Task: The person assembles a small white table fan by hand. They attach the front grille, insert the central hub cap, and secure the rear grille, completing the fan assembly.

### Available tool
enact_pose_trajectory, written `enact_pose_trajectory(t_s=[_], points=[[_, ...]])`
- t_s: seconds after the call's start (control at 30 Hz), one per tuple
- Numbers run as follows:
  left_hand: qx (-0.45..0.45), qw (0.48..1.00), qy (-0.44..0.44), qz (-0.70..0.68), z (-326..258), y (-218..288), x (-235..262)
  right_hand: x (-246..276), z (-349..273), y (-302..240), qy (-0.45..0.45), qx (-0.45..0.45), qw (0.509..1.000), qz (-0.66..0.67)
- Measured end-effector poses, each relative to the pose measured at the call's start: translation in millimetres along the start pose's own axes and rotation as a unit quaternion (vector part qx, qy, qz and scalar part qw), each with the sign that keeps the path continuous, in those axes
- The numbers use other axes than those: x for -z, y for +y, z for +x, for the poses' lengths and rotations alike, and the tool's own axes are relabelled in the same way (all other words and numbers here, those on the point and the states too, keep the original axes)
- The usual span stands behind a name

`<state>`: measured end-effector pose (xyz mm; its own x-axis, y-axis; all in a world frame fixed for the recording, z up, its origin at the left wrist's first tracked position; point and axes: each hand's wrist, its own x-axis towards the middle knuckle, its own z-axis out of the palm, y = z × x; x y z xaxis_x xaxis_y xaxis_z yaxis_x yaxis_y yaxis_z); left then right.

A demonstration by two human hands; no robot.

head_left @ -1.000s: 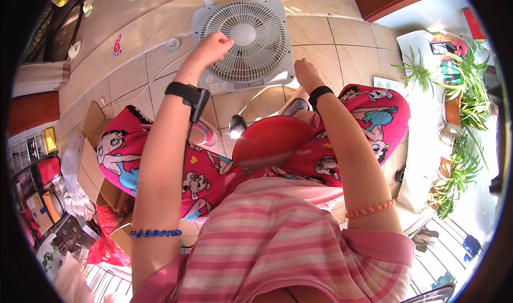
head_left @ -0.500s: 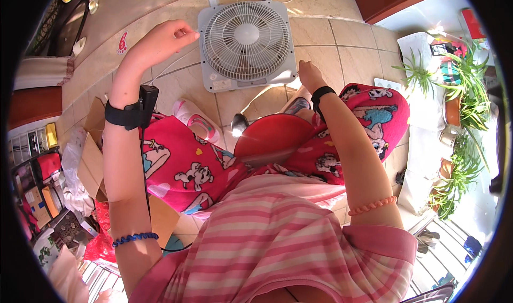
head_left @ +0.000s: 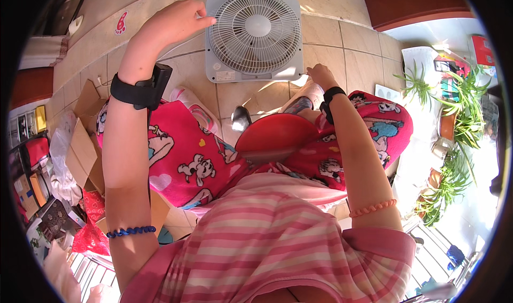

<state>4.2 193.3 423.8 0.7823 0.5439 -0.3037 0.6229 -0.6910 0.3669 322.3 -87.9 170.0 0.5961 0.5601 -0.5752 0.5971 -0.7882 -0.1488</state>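
Observation:
A grey box fan (head_left: 260, 28) with a round wire grille stands on the tiled floor before me. My left hand (head_left: 179, 21) is at its left edge, thumb stretched toward the grille and apart from the bent forefinger; nothing shows between them, and the other fingers are partly hidden. Beside the fan's near right corner is my right hand (head_left: 321, 75), its fingers drawn together; whatever they hold is too small to make out. A red rounded dish-like thing (head_left: 275, 135) rests between my legs. Just left of it is a small black rounded thing (head_left: 241, 118).
Potted spider plants (head_left: 462, 111) line a white-covered ledge at the right. At the left are an open cardboard box (head_left: 85, 151), a clear plastic bag (head_left: 61, 167) and a red patterned bag (head_left: 91, 223). A dark red wooden panel (head_left: 417, 6) borders the floor at the far right.
My left hand has moved slightly forward and to the right, its thumb and forefinger wider apart. My right hand stays by the fan's corner. The whole view has shifted a little.

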Motion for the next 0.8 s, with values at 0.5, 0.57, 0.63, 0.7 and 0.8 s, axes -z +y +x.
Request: enact_pose_trajectory(t_s=[0.5, 0.57, 0.63, 0.7, 0.8], points=[[0.007, 0.999, 0.012, 0.034, -27.7, -19.5, 33.2, -36.0, -100.3, -198.3, 0.080, 0.388, 0.916, 0.060], [0.034, 0.997, 0.044, 0.044, -28.5, -25.2, 31.9, -52.6, -99.7, -216.3, 0.107, 0.414, 0.903, 0.039], [0.053, 0.995, 0.067, 0.050, -27.6, -31.6, 31.0, -62.0, -96.2, -229.8, 0.117, 0.425, 0.898, 0.023], [0.063, 0.994, 0.079, 0.050, -26.2, -37.1, 30.7, -65.7, -92.3, -238.5, 0.107, 0.434, 0.894, -0.004], [0.080, 0.989, 0.117, 0.033, -24.9, -40.4, 30.2, -68.8, -88.4, -245.8, 0.096, 0.437, 0.893, -0.042]])
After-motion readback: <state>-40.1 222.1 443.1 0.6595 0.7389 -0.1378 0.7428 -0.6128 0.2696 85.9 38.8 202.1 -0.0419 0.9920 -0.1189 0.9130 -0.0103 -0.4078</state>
